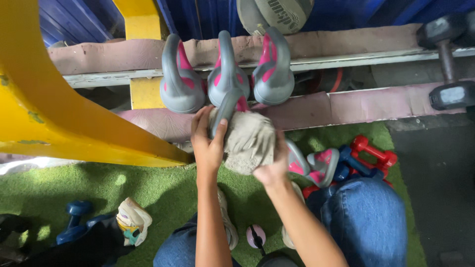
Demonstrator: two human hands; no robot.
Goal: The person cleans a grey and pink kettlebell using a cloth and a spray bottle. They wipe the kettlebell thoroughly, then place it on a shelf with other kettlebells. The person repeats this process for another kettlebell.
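Observation:
My left hand (207, 143) grips the handle of a grey-and-pink kettlebell (231, 105) held in front of the rack. My right hand (273, 165) presses a crumpled grey cloth (249, 141) against that kettlebell's body, which the cloth mostly hides. Three more grey-and-pink kettlebells (226, 74) stand in a row on the padded shelf (341, 106) just behind. Both forearms reach up from my knees in blue jeans.
A yellow metal frame (54, 109) slants across the left. Two grey-pink kettlebells (316, 165) and red dumbbells (373, 151) lie on green turf at right. A black dumbbell (448, 62) rests on the rack's right end. Blue dumbbells (76, 222) and a rag lie lower left.

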